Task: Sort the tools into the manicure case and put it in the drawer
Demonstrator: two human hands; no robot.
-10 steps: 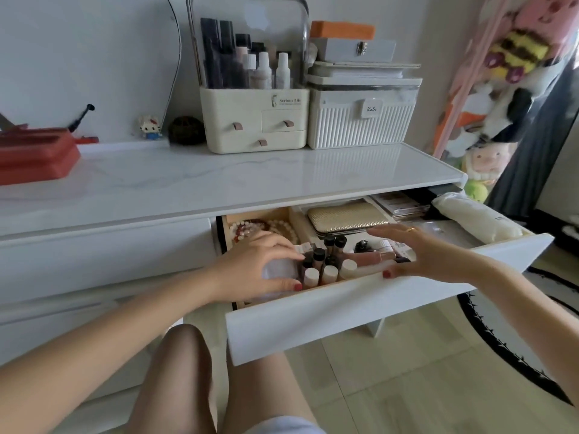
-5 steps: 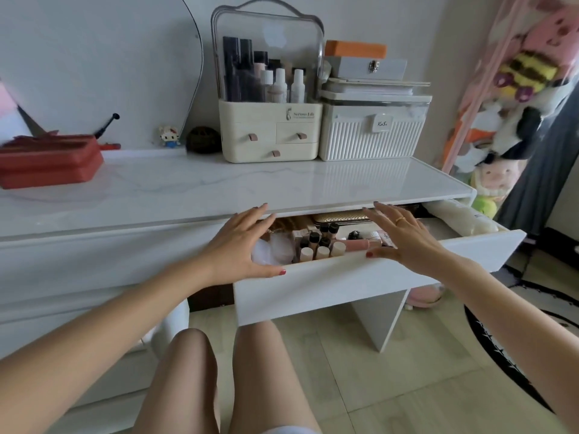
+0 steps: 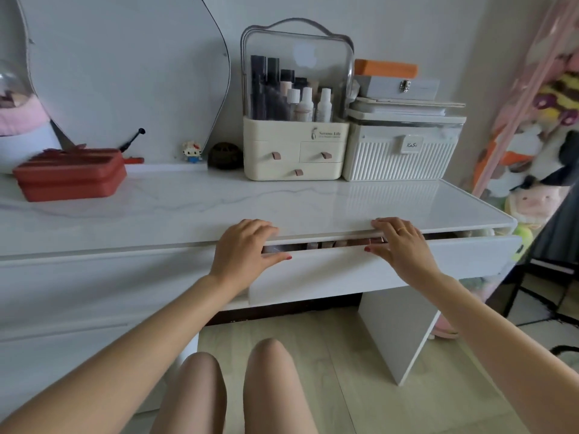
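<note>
**At the drawer front, both hands flat**

Under the marble top, your drawer [image 3: 360,270] shows only a narrow gap. Your left hand [image 3: 244,252] and right hand [image 3: 404,249] press its upper edge, fingers spread and straight, gripping nothing. You can't make out the manicure case through that slit. A red box [image 3: 70,175] sits far left on the tabletop [image 3: 219,202].

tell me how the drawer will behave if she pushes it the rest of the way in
The drawer probably slides straight: both the left hand and the right hand press its front. It looks rigid, so little flex. The small bottles seen through the gap may rattle or tip if it shuts hard.
</note>
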